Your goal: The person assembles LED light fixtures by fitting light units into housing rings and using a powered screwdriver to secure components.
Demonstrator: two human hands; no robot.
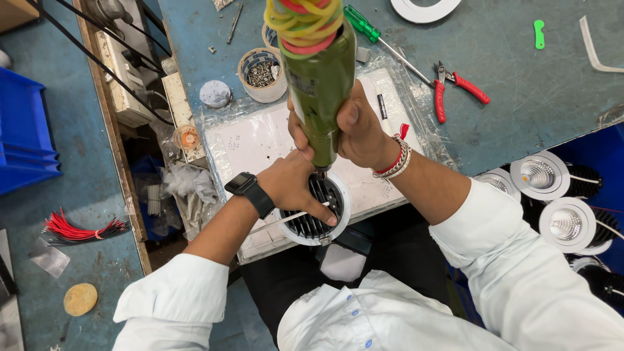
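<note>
Right hand (361, 133) grips green electric screwdriver (318, 78) upright over finned lamp housing (316, 209), steadied by left hand (289, 185).

A scuffed blue-green workbench (520, 84) carries a plastic-wrapped white board (260, 140) near its front edge. Beside the board lie a green-handled screwdriver (364, 26), red-handled pliers (452, 88) and a tape roll filled with screws (262, 75). A small green clip (539, 34) lies well apart, to the right.
</note>
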